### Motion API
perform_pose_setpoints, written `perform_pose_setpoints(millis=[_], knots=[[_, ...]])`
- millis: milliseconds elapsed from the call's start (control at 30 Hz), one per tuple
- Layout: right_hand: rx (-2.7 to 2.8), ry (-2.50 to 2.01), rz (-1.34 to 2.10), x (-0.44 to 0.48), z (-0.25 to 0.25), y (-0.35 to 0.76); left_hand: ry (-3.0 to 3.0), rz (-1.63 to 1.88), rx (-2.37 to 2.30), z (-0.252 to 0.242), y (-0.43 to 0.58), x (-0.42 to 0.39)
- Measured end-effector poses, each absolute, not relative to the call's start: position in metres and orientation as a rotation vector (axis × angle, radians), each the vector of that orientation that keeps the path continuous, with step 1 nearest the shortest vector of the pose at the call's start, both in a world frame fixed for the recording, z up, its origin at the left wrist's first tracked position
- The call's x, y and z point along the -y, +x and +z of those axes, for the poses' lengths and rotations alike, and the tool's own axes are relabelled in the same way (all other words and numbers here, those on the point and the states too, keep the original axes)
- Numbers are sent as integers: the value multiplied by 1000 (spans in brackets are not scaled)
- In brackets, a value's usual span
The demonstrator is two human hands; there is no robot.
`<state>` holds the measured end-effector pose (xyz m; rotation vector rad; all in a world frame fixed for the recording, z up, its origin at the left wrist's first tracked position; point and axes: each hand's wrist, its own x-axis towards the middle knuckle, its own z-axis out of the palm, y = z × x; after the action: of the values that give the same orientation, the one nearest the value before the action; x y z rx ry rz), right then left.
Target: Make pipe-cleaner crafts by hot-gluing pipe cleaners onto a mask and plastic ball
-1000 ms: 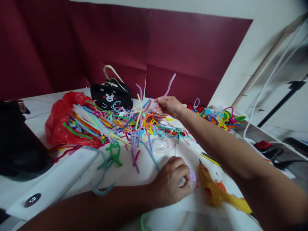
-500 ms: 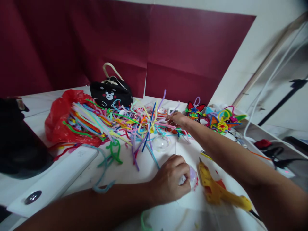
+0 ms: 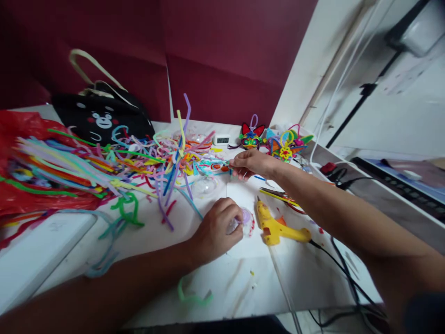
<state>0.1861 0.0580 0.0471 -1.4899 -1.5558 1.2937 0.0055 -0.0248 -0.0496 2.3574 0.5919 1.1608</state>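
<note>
My left hand point(image 3: 222, 227) is closed around a clear plastic piece with a pale purple part point(image 3: 246, 217) and small red bits along its edge. It rests on a white sheet point(image 3: 239, 248). Farther out, my right hand point(image 3: 251, 164) has its fingers drawn together over small colourful craft pieces point(image 3: 217, 167). A bit of teal shows at its fingertips, but whether it is held is unclear. Between the hands and the heap of pipe cleaners point(image 3: 177, 157) lies a clear plastic dome point(image 3: 204, 186).
A yellow glue gun point(image 3: 274, 227) with a black cord lies right of my left hand, scissors point(image 3: 278, 192) behind it. Farther back are a small digital timer point(image 3: 221, 139), finished pipe-cleaner figures point(image 3: 251, 136) and a black bag point(image 3: 104, 113). A red plastic bag point(image 3: 21, 123) stands left.
The view has turned to the right. My right hand has moved right and nearer, off the pipe-cleaner heap, and its fingers have drawn together. My left hand keeps its grip.
</note>
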Motion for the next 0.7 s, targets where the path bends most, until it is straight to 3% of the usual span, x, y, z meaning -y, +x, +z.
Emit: perform_pose_setpoints(millis=[400,700], knots=[[1598,-1486,1078,24,27,235,2342,1133,-606,-46,4,25],[2274,-1275,298,82,4,212,2381,1131,-646,-48,5,24]])
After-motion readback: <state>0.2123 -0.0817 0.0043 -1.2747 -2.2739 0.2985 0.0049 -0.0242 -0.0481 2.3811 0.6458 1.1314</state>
